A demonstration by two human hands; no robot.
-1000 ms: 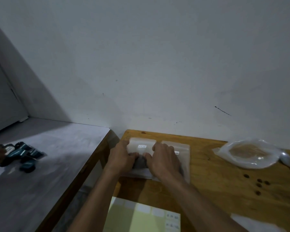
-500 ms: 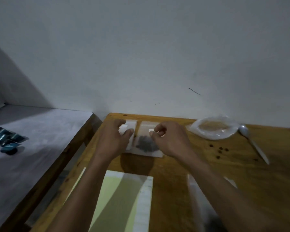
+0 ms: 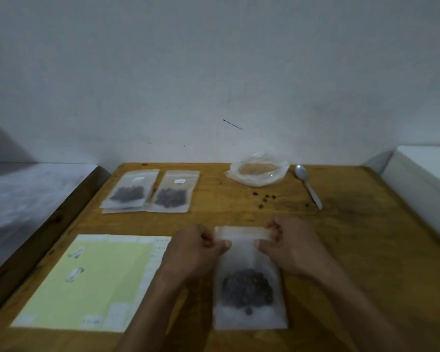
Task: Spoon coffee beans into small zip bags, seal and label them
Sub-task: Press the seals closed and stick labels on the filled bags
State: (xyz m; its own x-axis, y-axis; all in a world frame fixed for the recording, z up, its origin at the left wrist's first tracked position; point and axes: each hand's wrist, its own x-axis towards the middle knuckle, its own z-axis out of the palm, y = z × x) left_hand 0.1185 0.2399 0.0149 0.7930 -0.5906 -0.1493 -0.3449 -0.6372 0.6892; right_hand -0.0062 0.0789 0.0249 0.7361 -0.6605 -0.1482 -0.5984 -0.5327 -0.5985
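Both hands [image 3: 241, 246] left labelled bags [image 3: 150, 190], now pinching near bag [image 3: 249, 278].

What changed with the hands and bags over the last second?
Both hands let go of the two labelled bags at the table's far left and came nearer; left hand and right hand now pinch the top of a third bag. Spoon unchanged.
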